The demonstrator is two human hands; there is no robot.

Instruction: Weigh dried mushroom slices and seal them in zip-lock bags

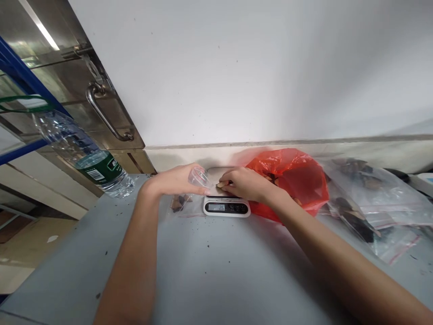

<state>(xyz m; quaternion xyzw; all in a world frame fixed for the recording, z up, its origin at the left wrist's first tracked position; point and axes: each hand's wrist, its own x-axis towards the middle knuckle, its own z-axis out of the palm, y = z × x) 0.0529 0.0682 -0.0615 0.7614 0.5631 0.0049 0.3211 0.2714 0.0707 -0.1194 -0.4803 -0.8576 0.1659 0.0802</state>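
Note:
A small white digital scale (pixel 226 207) sits on the table near the wall, its display reading about 2.6. My left hand (pixel 181 178) is closed round a small clear plastic cup (pixel 199 177), tilted at the left side of the scale. Over the scale's platform, my right hand (pixel 245 180) pinches a small pale brown piece (pixel 221 184) close to the cup's mouth. What kind of piece it is, I cannot tell. A clear zip bag (pixel 182 205) with brown and dark pieces lies under my left hand.
A red plastic bag (pixel 301 180) holding brown pieces stands open right of the scale. Clear zip bags (pixel 358 194) with dark contents lie further right. A large water bottle (pixel 91 158) stands at the table's left edge. The white wall (pixel 230 81) rises behind.

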